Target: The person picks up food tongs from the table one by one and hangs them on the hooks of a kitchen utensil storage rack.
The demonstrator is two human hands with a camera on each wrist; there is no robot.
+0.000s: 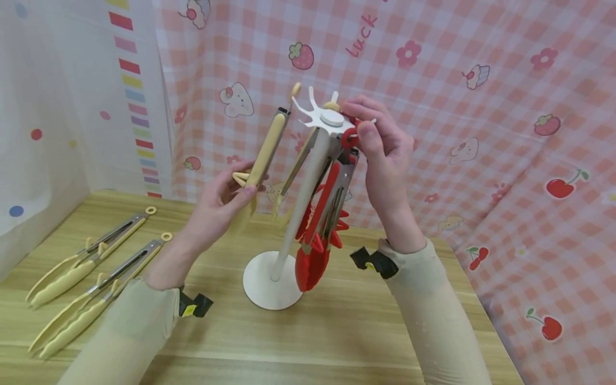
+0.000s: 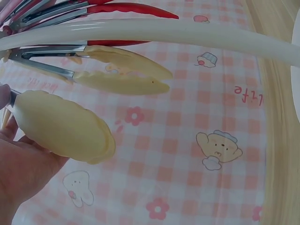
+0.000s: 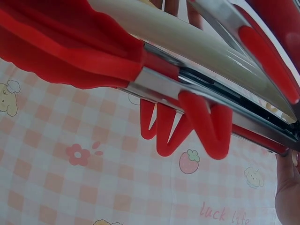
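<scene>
A white stand [image 1: 308, 192] with curved hooks at its top rises from a round base. My left hand [image 1: 221, 198] grips a pair of cream-yellow tongs [image 1: 267, 149] by the handles, left of the stand. Its scalloped head [image 2: 65, 126] points down, and its ring is beside the hooks. At the stand's top, my right hand [image 1: 387, 144] holds the hook rim between thumb and fingers, close to a red ring. Red tongs [image 1: 313, 267] hang below that hand, their heads downward. Another yellow pair [image 2: 122, 70] hangs at the back of the stand.
Two more cream-yellow tongs, a farther pair [image 1: 91, 256] and a nearer pair [image 1: 98, 297], lie on the wooden table [image 1: 231, 342] at the left. A pink checked cloth [image 1: 433, 64] hangs behind the table and along its right side.
</scene>
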